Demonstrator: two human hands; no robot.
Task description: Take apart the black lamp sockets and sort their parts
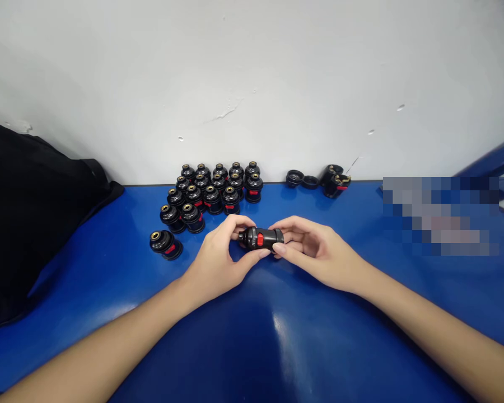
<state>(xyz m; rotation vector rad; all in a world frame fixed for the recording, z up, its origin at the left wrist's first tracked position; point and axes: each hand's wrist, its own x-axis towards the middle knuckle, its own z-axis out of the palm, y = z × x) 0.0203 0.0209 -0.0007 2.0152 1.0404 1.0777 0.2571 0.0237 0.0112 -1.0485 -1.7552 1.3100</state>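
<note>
Between my two hands a black lamp holder lies on its side, its narrow capped end to the left and a red switch facing me. My left hand grips the capped end with thumb and fingers. Around the wide ringed end, my right hand has its thumb in front and its fingers behind. To the left, several similar lamp holders stand upright in rows, brass threads on top and red switches on their sides. One more lamp holder stands tilted nearer to my left forearm.
By the wall are a black cap, a black ring and socket bodies with brass-coloured metal at their ends. Black cloth covers the left side of the blue table. A pixelated patch hides something at the right.
</note>
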